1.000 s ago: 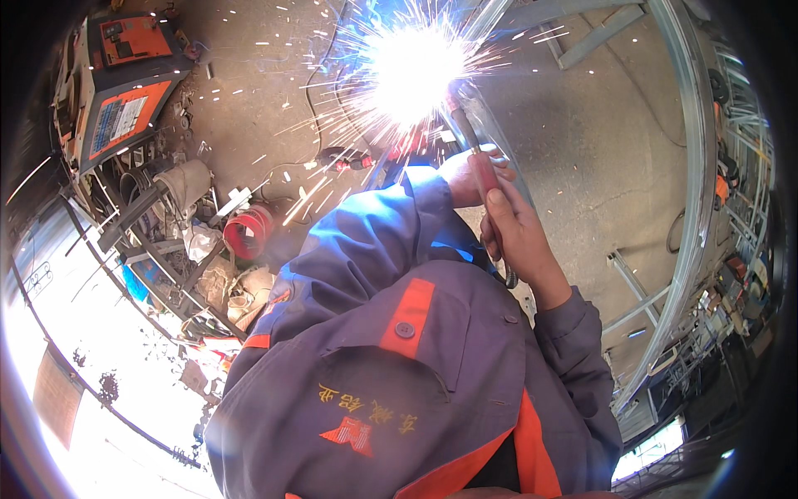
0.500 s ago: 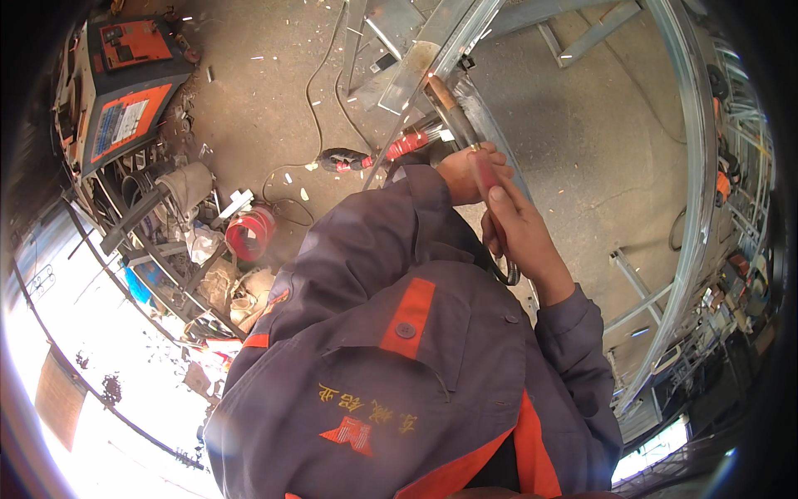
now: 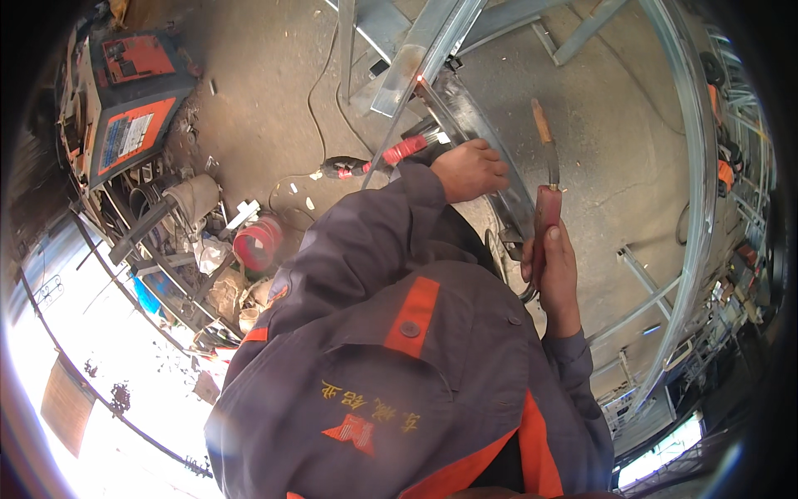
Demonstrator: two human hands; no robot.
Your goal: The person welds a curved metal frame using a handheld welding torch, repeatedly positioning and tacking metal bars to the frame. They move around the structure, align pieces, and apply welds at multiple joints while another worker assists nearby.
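Torch: the red-handled welding torch with a dark, slim neck and a copper-coloured nozzle is in the right hand, fingers and thumb closed round its handle.
Torch's long axis: points away from the wearer, nozzle foremost and leaning slightly left, over the bare concrete floor.
Nozzle to bright spot: the small glowing red-white spot on the steel joint lies left of the nozzle and a little farther out; the two are well apart.
Steel between: a long grey metal channel slants from near that joint back toward the wearer, along the torch's left side.
Nearer hand: the left hand, beside the channel and closer to the glowing spot than the right one; its fingers are curled, but I cannot tell whether they clamp the metal or only rest there.
Hidden: the left palm and thumb, and the handle's lower end behind the right hand.
Cut off: the flat galvanised bars beyond the joint, by the upper edge.
Hard to make out: the spot's exact seam.
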